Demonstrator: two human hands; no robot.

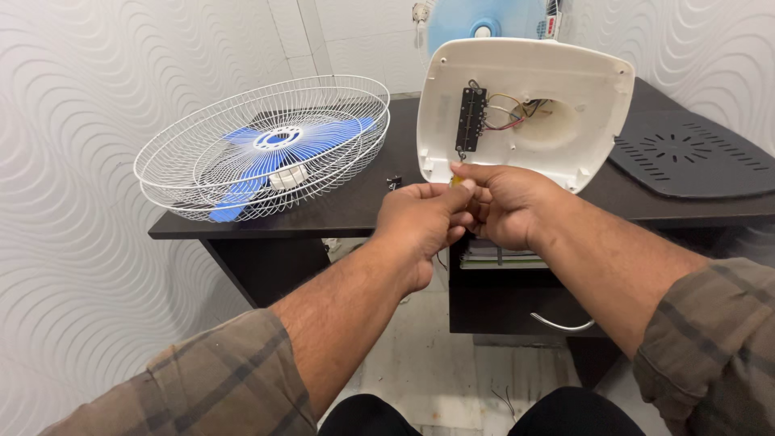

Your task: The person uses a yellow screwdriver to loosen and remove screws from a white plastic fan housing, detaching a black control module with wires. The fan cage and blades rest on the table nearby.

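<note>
A white plastic fan base cover [565, 89] stands tilted on the dark desk [355, 206], its hollow inside facing me with a black switch strip [471, 119] and coloured wires [517, 109]. My left hand [424, 222] and my right hand [504, 202] meet just below the cover's lower edge. Together they pinch a small yellowish tool [458, 182], mostly hidden by the fingers; its tip points up at the cover's bottom left.
White wire fan guards [258, 145] with blue blades [278, 157] lie on the desk's left side. A dark vented plate [686, 153] rests at the right. A small dark part [393, 182] lies on the desk. A drawer with a metal handle [561, 325] sits under the desk.
</note>
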